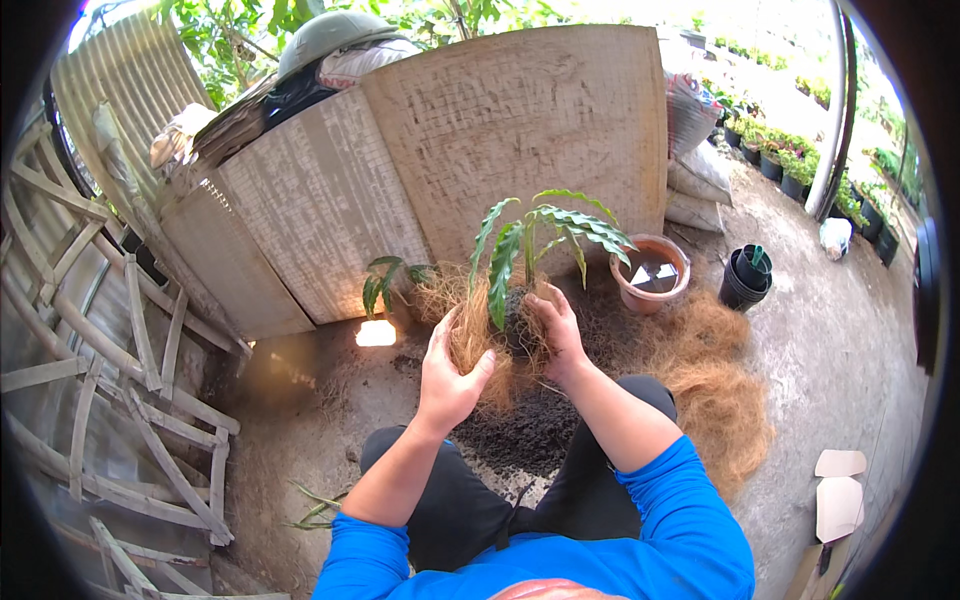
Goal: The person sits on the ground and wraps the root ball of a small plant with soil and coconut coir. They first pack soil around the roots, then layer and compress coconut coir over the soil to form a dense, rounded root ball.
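A plant with long wavy-edged green leaves [506, 259] stands upright between my hands, its dark root ball [517, 322] partly wrapped in brown coconut fiber [476, 330]. My left hand [559, 330] presses against the right side of the root ball, fingers curved around it. On the other side, my right hand [457, 371] grips the loose fiber, thumb and fingers spread about it. Beneath them, dark loose potting soil [525, 435] lies heaped on the concrete floor between my knees. Behind the fiber to the left is a smaller leafy plant [384, 281].
A clay-colored pot of water [649, 274] and stacked black plastic pots [745, 279] stand at the right, near a large fiber pile [712, 375]. Woven panels [525, 135] rise ahead. Wooden frames [142, 375] lean at the left. Cut leaves [319, 506] lie on the floor.
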